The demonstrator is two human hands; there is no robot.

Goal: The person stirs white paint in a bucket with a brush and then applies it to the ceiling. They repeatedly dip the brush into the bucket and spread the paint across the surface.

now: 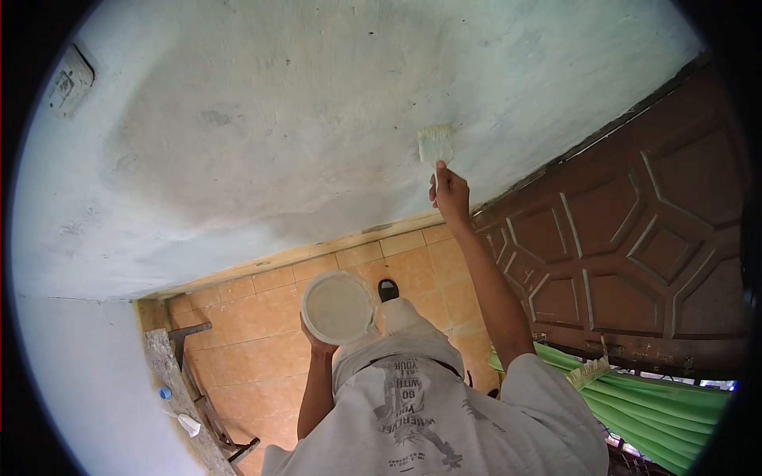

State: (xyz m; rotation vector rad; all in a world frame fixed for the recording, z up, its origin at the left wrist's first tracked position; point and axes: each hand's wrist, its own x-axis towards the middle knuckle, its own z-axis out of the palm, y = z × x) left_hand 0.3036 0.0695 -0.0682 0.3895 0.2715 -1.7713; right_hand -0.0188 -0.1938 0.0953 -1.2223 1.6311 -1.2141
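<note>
My right hand (pixel 451 193) is closed round the handle of a wide paintbrush (pixel 436 145), arm stretched out. The bristles, pale with paint, touch or nearly touch the wall (pixel 286 119), which has a darker, damp-looking patch across its middle. My left hand (pixel 317 339) holds a round white bucket (pixel 305 305) from its side and underneath, at waist height. Pale liquid shows inside the bucket. Most of the left fingers are hidden behind it.
A brown carved wooden door (pixel 603 230) stands on the right, with a green curtain (pixel 659 412) below it. At the left is a worn wooden bench (pixel 178 389) bearing a blue cap (pixel 164 393). A switch plate (pixel 71 82) is on the wall. Orange tiles (pixel 246 357) cover the floor.
</note>
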